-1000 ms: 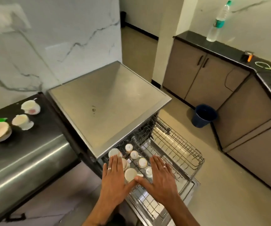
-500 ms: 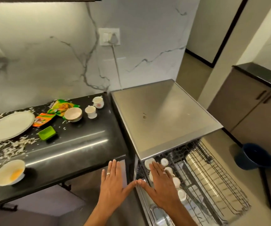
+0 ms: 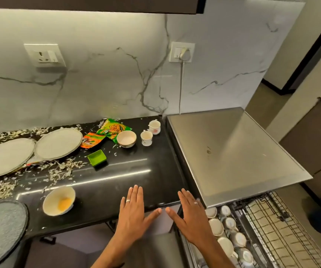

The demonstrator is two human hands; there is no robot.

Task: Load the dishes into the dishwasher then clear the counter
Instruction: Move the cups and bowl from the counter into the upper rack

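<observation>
The dishwasher (image 3: 233, 151) stands right of the black bench (image 3: 117, 176), its rack (image 3: 262, 229) pulled out near right with a row of cups (image 3: 216, 227) already loaded. On the bench wait two plates (image 3: 7, 156) at left, a near bowl (image 3: 59, 200) with yellow residue, a far bowl (image 3: 126, 139) and two mugs (image 3: 146, 138) by the wall, amid scraps, a green tray (image 3: 96, 157) and a snack packet (image 3: 113, 130) whose print is too blurred to read. The left hand (image 3: 132, 211) and right hand (image 3: 190, 215) hover flat over the near edge, fingers straight, gripping nothing. Loading seems midway; the next move likely calls for reaching a bowl or mug.
</observation>
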